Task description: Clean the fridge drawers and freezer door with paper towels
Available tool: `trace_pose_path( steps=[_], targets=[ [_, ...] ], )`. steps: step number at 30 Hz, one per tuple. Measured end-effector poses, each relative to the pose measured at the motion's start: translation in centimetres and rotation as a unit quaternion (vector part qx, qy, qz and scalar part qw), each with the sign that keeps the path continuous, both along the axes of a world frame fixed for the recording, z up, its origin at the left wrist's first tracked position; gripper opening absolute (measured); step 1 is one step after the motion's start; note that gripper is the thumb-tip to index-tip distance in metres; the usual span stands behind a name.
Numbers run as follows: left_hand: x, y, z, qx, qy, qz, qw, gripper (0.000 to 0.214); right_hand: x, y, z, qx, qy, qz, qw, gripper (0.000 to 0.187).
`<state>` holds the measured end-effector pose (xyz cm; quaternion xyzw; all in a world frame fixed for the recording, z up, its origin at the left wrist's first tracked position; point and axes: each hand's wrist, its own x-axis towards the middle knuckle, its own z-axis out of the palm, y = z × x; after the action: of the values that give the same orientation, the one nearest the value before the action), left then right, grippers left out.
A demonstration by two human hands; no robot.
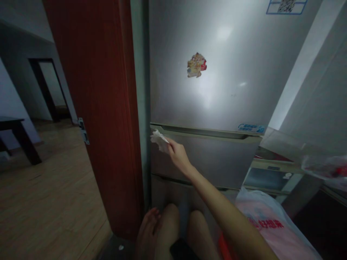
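My right hand (177, 153) reaches forward, its fingers pinched on a crumpled white tissue (160, 141). The tissue is at the left end of the handle recess of the silver refrigerator (206, 155), by the top of its middle door; whether it touches the surface I cannot tell. Low down, my left hand (149, 222) rests beside my left knee with its fingers loosely extended and nothing visible in them. A torn, colourful sticker (196, 65) is on the upper door, and a blue label (251, 128) sits near that door's lower right corner.
A reddish-brown wooden door (100, 108) stands close on the left. At lower right is a white plastic bag (260, 213) with red print, below a glass-fronted appliance (268, 178). A dark object (183, 250) lies by my lap. A dark table (20, 135) stands far left.
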<state>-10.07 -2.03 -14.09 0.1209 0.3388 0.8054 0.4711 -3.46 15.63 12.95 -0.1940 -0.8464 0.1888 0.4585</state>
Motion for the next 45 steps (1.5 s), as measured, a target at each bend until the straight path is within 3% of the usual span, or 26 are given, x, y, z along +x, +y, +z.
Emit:
trace_pose_path(
  steps=[2,5,7,11,15,24,30,35,40,45],
  targets=[
    [-0.2,-0.4,0.7,-0.009,-0.007,0.002,1.000,0.031,-1.9,0.4,3.0,0.128,-0.036,-0.002,0.991,0.045],
    [-0.5,-0.9,1.7,-0.015,-0.011,0.002,1.000,0.031,-4.2,1.4,5.2,0.328,-0.103,0.008,0.939,0.044],
    [-0.6,-1.1,2.1,-0.021,-0.023,0.009,0.999,0.030,-5.1,2.8,4.8,0.429,-0.162,0.024,0.888,0.042],
    [-1.0,-1.2,2.3,-0.049,-0.046,0.019,0.998,0.030,-5.0,6.8,1.1,0.532,-0.276,0.037,0.800,0.036],
    [-1.0,-1.3,2.6,-0.062,-0.070,0.012,0.996,0.027,-4.4,9.7,-1.4,0.571,-0.321,0.046,0.754,0.031],
    [-1.0,-1.5,2.3,-0.057,-0.062,0.002,0.996,0.027,-5.1,11.1,-0.3,0.596,-0.338,0.079,0.724,0.033],
    [-0.8,-1.6,1.3,-0.042,-0.073,-0.016,0.996,0.035,-5.1,9.9,1.8,0.604,-0.330,0.098,0.719,0.035],
    [-0.1,-1.7,2.6,-0.046,-0.061,-0.009,0.997,0.035,-6.3,8.0,3.7,0.599,-0.268,0.113,0.746,0.039],
    [-0.3,-1.7,3.2,-0.087,-0.045,-0.006,0.995,0.032,-6.5,6.5,2.9,0.602,-0.283,0.117,0.738,0.042],
    [-0.1,-1.7,3.2,-0.066,-0.063,0.004,0.996,0.039,-6.7,6.0,1.6,0.621,-0.336,0.131,0.695,0.039]
  ],
)
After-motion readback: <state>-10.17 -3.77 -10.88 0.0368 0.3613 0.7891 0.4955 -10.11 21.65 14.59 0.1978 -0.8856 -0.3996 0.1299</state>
